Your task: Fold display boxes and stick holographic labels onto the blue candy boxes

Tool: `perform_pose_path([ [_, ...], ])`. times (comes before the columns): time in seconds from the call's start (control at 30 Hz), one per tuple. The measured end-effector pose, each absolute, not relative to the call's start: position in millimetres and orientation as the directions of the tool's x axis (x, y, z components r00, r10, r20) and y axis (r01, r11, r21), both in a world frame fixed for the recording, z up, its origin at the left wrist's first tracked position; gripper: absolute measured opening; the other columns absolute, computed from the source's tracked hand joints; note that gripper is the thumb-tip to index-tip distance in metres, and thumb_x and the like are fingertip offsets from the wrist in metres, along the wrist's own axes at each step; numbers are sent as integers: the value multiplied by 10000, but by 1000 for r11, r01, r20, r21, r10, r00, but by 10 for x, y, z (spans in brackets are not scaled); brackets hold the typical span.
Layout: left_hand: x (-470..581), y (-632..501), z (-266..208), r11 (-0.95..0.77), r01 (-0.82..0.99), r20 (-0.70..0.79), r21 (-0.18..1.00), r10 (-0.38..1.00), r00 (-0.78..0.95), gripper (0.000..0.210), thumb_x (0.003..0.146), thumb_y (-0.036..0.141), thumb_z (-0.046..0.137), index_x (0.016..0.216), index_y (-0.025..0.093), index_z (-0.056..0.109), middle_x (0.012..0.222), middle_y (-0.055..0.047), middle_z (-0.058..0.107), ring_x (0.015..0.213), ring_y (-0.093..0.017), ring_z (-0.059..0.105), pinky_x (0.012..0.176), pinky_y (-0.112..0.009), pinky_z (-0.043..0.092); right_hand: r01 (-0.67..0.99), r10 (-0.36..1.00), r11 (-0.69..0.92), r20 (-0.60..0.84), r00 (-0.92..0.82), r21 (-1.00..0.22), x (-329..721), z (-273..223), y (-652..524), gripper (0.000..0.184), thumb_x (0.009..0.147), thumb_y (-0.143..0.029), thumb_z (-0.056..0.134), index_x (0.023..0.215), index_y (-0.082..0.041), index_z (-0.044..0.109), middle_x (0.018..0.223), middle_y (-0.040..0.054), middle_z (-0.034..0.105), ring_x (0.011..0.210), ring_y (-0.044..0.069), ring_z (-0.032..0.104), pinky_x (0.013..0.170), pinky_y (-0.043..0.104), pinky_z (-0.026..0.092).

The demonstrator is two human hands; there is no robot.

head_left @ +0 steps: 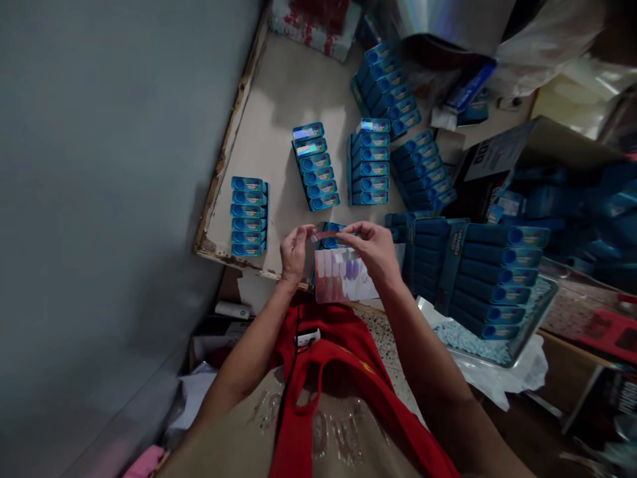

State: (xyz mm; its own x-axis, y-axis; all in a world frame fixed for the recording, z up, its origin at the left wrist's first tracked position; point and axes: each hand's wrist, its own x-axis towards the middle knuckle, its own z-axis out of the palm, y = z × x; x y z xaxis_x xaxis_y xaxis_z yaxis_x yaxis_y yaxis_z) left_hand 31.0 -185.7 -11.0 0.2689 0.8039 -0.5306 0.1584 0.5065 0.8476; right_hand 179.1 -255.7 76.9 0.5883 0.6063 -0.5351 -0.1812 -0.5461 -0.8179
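The desk [283, 93] carries everything, wedged against the wall from nine to eleven o'clock of the hands. At three o'clock rises a stack of blue cartons [492, 282], perhaps parked there to leave working room in front. The rows, at between nine and ten [249, 216], twelve [317, 169] and one o'clock [369, 161], lie with printed ends all turned upward, probably so each end is easy to reach. The sticker sheet [341, 292] sits at five o'clock, near the body, likely for a short reach. The right hand [374, 247] pinches a thin reddish strip [326, 235] by its end, presumably sparing its face. The left hand [297, 251] brings its fingertips to the other end; whether that grip is closed, I cannot tell. The strip hangs between both hands, above the sheet's far edge.
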Motion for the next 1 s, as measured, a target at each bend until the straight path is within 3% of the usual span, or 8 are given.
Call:
perform_pose_path([
  [0.07,366,-1678,-57,693,0,-623,721,648,439,699,907,827,517,928,179,777,965,-131,788,976,-242,759,909,-354,593,-221,609,-537,-555,567,-814,1874,640,-2373,302,651,-465,855,702,-197,726,602,-28,605,539,104,441,483,235,323],
  [0.13,436,-1534,-47,774,-80,-639,628,571,515,721,798,873,624,911,177,773,918,-122,794,914,-241,773,866,-355,612,-235,618,-530,-561,551,-815,1941,527,-2228,294,630,-448,857,681,-190,725,620,-17,629,562,102,467,517,238,353],
  [0.23,532,-1418,-107,750,-129,-631,648,624,461,587,583,652,941,883,176,773,846,-64,787,777,-183,749,799,-309,611,-233,618,-546,-574,537,-805,2026,397,-2079,299,611,-454,847,679,-185,735,644,-2,659,586,109,499,560,251,381],
  [0.3,586,-1375,-169,730,-147,-643,668,665,381,525,527,519,996,846,168,769,789,-33,771,695,-145,716,742,-278,600,-217,606,-575,-588,536,-789,2076,310,-1996,323,616,-484,835,703,-185,747,644,1,663,579,116,504,562,261,380],
  [0.5,786,-968,-296,594,3,-581,805,786,211,240,754,388,856,830,171,789,742,-24,759,647,-126,675,638,-237,548,58,618,-602,-419,665,-796,2210,-21,-1547,320,745,-499,743,777,-182,769,690,22,698,690,177,612,657,289,450],
  [0.67,979,-453,-389,364,255,-412,896,896,164,79,826,255,795,789,186,804,724,-18,763,649,-132,662,628,-234,505,269,590,-703,-329,737,-659,2318,-161,-1060,285,799,-447,704,855,-187,806,709,21,698,735,206,635,714,320,462],
  [0.8,1016,-315,-495,377,271,-426,885,892,149,92,829,256,801,789,173,805,701,-23,749,626,-135,658,629,-245,510,346,594,-745,-331,733,-570,2344,-182,-886,250,812,-420,696,877,-210,816,748,25,714,743,217,645,721,331,453],
  [1.0,989,-340,-601,443,194,-472,875,870,141,118,831,283,810,795,172,799,691,-18,734,627,-127,650,628,-238,535,357,600,-743,-328,729,-566,2298,-235,-842,213,820,-402,696,866,-217,791,782,42,721,791,236,657,761,353,466],
])
